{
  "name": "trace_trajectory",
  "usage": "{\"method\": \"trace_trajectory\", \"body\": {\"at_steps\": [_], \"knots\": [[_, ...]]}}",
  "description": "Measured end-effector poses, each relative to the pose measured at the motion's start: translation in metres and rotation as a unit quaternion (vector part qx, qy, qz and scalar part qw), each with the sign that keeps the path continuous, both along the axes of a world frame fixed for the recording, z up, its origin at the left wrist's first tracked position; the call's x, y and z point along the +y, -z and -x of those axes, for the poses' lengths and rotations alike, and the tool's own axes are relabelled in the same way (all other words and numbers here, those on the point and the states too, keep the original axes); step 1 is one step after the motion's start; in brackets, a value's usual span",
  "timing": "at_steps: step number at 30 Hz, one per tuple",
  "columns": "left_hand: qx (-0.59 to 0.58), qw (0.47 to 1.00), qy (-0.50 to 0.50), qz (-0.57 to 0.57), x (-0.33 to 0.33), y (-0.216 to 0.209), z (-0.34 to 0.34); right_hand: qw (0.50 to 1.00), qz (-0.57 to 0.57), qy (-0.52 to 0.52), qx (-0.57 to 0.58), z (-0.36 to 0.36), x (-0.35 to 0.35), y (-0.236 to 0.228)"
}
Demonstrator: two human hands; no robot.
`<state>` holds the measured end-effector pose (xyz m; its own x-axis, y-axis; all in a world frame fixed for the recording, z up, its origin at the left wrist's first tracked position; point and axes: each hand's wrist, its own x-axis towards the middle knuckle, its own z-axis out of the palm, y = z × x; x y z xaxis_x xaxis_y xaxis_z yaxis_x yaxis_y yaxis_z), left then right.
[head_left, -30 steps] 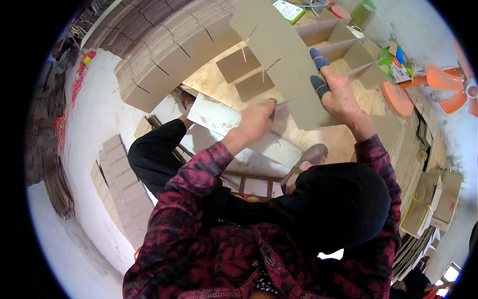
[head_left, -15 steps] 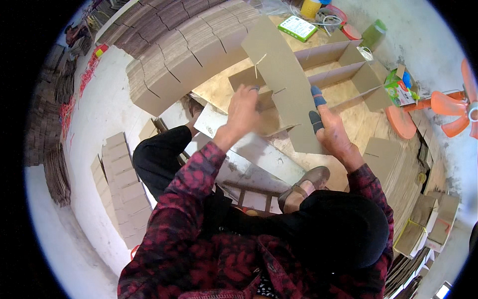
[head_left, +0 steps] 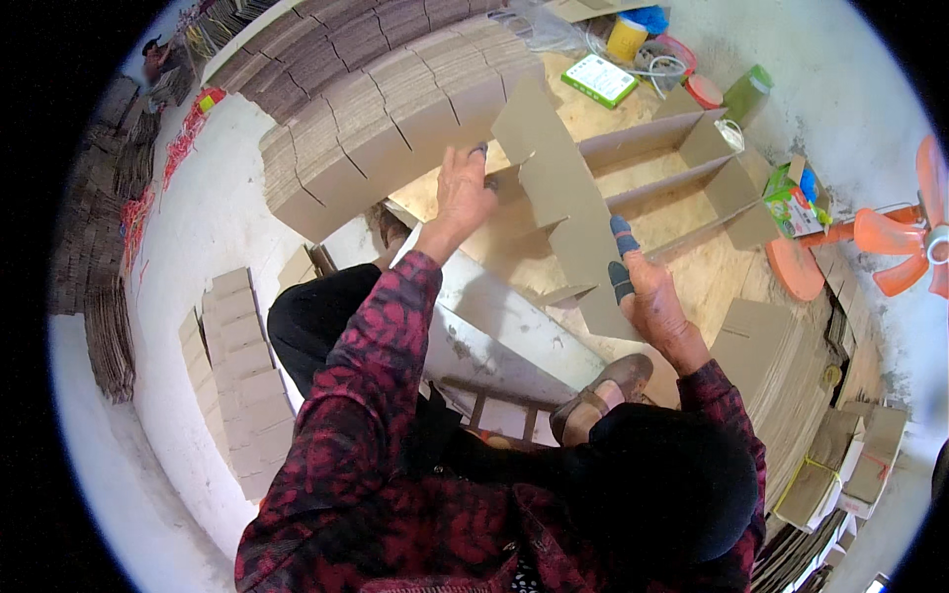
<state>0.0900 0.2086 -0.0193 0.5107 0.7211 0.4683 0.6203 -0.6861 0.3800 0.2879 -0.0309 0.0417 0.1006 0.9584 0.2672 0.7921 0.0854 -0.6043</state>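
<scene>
A long slotted cardboard panel [head_left: 559, 188] stands tilted on edge before me. My right hand [head_left: 652, 296] grips its right side near the lower end, with dark coverings on thumb and finger. Short cardboard cross strips meet the panel's left face; one strip [head_left: 509, 193] reaches toward my left hand [head_left: 463, 198]. The fingers of that hand are curled at this strip's outer end, partly hidden from view. Beyond the panel lies an assembled cardboard divider frame [head_left: 652, 148] with open compartments, resting on the wooden tabletop [head_left: 657, 193].
Stacks of slotted cardboard [head_left: 395, 109] fill the back left. More cardboard sheets [head_left: 761, 356] lean at the right, near an orange fan [head_left: 895, 232]. A green-and-white box [head_left: 599, 81], yellow container [head_left: 627, 40] and green jar [head_left: 748, 94] stand at the back.
My left hand has moved left and slightly up, away from the panel's face to the cross strip's outer end. The panel has shifted a little right and down in view, still in my right hand.
</scene>
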Motion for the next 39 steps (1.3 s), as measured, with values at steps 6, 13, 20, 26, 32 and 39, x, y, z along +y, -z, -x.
{"method": "trace_trajectory", "body": {"at_steps": [6,13,20,26,32,39], "knots": [[0.033,0.985,0.071,0.151,0.004,0.002,-0.006,0.999,0.033,-0.008,-0.014,-0.005,0.004,0.016],[-0.006,0.987,0.054,0.149,-0.004,0.008,-0.002,0.993,0.105,0.019,-0.057,0.002,-0.001,0.018],[-0.016,0.988,0.042,0.149,-0.014,-0.011,-0.006,0.985,0.105,-0.046,-0.131,0.004,0.008,0.027],[-0.045,0.997,0.059,0.011,-0.027,-0.02,-0.016,0.989,0.013,-0.008,-0.146,0.01,0.0,0.027],[-0.12,0.965,0.159,0.17,-0.108,-0.031,-0.046,0.931,-0.106,0.32,-0.143,-0.04,-0.151,0.019],[0.216,0.913,0.257,0.23,-0.176,-0.037,-0.106,0.801,0.163,0.523,-0.244,-0.045,-0.311,0.048]]}}
